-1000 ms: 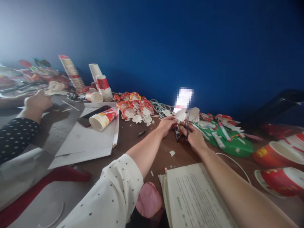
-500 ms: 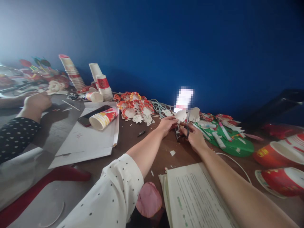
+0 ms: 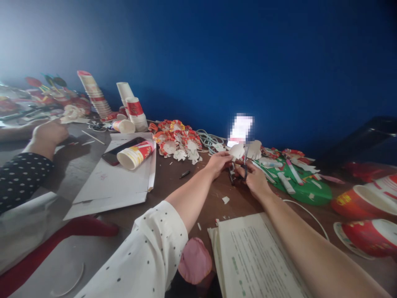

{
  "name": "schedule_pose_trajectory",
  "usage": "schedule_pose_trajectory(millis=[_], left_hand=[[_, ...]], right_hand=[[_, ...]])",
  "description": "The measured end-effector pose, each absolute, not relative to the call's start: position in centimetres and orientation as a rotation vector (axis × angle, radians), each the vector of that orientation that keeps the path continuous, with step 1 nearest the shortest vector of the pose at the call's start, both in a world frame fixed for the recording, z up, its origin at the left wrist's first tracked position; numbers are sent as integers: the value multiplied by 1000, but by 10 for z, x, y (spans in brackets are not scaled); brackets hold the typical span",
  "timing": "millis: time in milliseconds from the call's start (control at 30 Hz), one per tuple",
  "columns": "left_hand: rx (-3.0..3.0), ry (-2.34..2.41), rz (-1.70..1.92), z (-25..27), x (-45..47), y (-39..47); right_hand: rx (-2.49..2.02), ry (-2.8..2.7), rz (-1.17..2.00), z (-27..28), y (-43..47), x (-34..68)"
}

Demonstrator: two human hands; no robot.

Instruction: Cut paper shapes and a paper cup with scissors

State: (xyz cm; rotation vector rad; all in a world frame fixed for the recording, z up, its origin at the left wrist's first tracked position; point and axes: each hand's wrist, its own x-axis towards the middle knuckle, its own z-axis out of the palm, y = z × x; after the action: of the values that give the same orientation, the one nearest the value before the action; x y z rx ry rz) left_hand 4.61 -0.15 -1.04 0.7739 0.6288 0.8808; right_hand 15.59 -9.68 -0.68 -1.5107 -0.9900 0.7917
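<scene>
My left hand pinches a white paper piece between thumb and fingers. Close on its right, my right hand is closed around a pair of scissors, whose dark handle shows at the fingers. The blades point up and away, against the paper; whether they are apart I cannot tell. A second pale rounded piece shows just right of the blades. Behind the paper stands a bright, blurred-out phone screen. Some dark object lies below the hands, partly hidden.
Left lie cut red-and-white paper pieces, a paper cup on a white board and cup stacks. A green plate with scraps and markers is right. Printed sheets lie in front. Another person's hand is far left.
Hardly anything differs. The view has shifted by a few pixels, while both my hands keep the same hold on the paper and the scissors.
</scene>
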Motion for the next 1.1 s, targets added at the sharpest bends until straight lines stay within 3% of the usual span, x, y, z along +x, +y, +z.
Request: schedule_pose_trajectory(millis=[1100], left_hand=[[522,528,997,-9,40,2]], right_hand=[[-1522,-996,788,-6,-97,154]])
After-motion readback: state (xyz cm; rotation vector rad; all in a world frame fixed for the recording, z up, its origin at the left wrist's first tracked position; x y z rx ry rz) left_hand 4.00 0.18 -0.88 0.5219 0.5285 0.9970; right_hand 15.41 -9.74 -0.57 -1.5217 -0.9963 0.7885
